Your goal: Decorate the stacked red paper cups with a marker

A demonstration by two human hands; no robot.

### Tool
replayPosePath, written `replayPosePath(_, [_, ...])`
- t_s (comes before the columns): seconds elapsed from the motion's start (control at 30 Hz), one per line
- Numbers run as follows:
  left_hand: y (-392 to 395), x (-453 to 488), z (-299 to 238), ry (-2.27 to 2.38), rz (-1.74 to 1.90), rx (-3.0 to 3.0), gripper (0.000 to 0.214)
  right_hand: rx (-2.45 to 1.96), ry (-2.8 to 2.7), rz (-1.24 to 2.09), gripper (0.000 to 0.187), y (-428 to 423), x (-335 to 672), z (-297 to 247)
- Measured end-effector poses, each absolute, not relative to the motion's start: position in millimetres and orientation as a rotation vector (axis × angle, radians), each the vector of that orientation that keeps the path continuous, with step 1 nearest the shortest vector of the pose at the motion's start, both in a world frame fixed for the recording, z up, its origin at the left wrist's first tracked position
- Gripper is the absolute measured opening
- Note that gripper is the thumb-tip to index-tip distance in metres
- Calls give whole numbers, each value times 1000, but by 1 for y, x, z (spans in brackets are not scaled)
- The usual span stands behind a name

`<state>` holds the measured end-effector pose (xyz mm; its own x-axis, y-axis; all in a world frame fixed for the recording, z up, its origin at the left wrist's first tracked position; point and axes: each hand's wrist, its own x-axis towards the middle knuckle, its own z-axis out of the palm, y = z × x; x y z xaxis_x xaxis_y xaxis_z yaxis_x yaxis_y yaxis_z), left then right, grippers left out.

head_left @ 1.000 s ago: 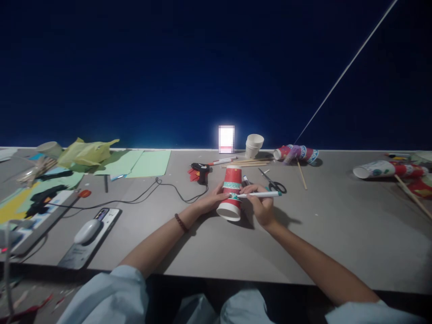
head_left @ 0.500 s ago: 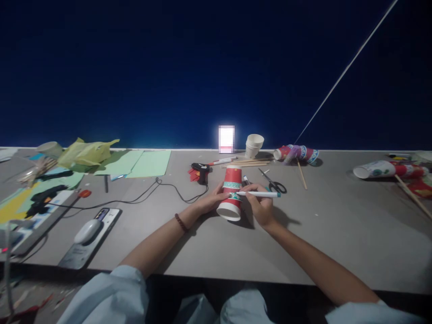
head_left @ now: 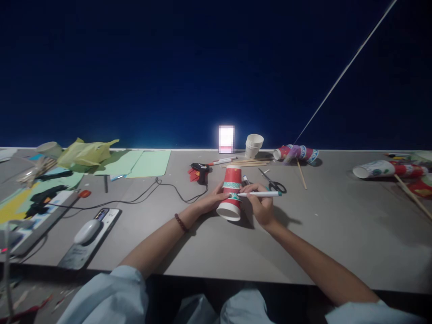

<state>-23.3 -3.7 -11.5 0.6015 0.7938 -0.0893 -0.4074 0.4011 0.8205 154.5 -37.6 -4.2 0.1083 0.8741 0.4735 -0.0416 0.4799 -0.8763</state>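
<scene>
A red paper cup [head_left: 231, 192] with green patterned bands lies tilted on the grey table [head_left: 337, 234], its open rim toward me. My left hand [head_left: 208, 202] grips the cup's left side, fingers curled round it. My right hand [head_left: 260, 206] pinches a white marker with a green cap [head_left: 259, 194], held level with its tip against the lower band of the cup.
Behind the cup lie black-handled scissors [head_left: 274, 183], a black glue gun [head_left: 201, 171] with its cable, wooden sticks and a stack of white cups [head_left: 253, 145]. Decorated cups [head_left: 297, 153] lie at the back right. Green paper sheets [head_left: 135, 163], a power strip and a phone [head_left: 89, 236] sit left.
The marker has shifted by a hair against the cup; both hands and the cup stay where they were.
</scene>
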Motion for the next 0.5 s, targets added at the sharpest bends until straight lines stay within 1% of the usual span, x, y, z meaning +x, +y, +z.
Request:
replayPosePath(0.17, [-3, -25, -14, 516, 799, 880, 73, -838, -1250, 850, 9, -36, 155, -5])
replayPosePath(0.3, [-1, -24, -16, 507, 799, 907, 76, -863, -1116, 960, 7, -32, 156, -8])
replayPosePath(0.5, [0, -21, -14, 452, 806, 839, 69, -878, -1048, 987, 4, -29, 156, -12])
